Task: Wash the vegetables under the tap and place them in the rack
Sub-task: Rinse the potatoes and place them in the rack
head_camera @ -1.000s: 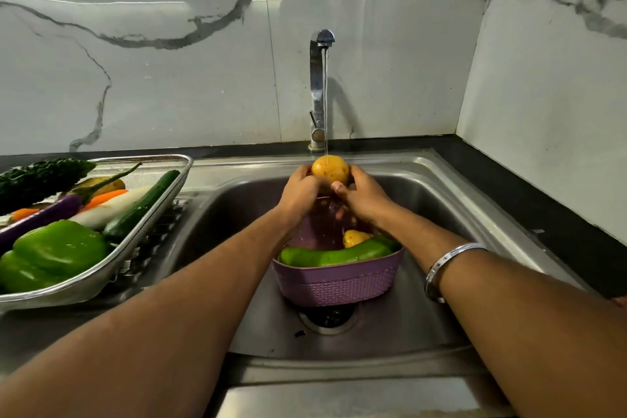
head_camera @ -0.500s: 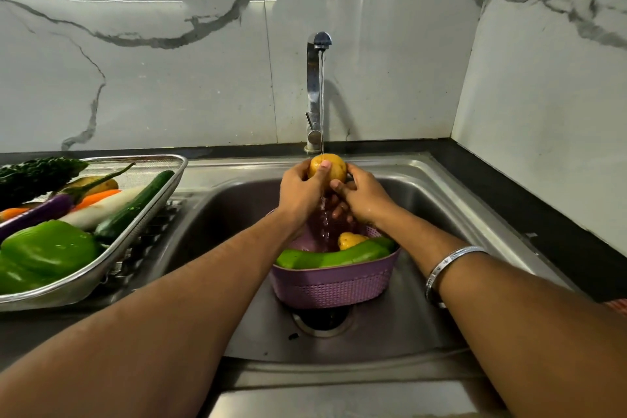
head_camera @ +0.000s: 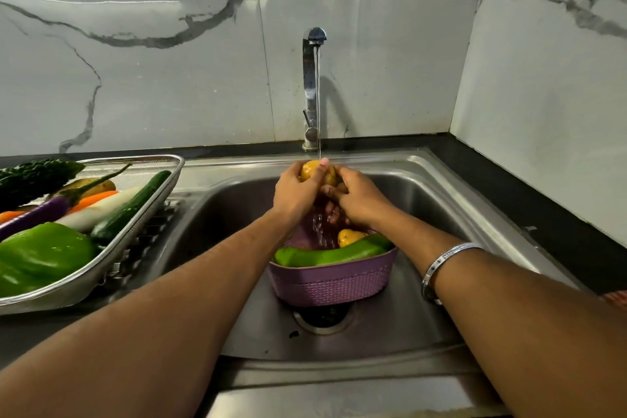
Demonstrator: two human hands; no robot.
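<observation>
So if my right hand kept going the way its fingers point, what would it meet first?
The right hand points left across the sink, so after the potato it grips, it would probably meet the left hand; depth is uncertain.

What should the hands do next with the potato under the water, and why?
Probably turn the potato a little under the tap stream: both the left hand and right hand cover much of it, so hidden sides likely need rinsing.

The potato (head_camera: 309, 170) is yellow-brown, the basket (head_camera: 334, 283) purple with a woven pattern, the gourd (head_camera: 330, 255) in it bright green. The wall (head_camera: 135, 78) is white marble with grey veins; the sink (head_camera: 424, 207) is silver steel. The rack (head_camera: 101, 273) carries a green pepper (head_camera: 40, 256), an orange carrot (head_camera: 93, 197) and a purple aubergine (head_camera: 40, 214).
</observation>
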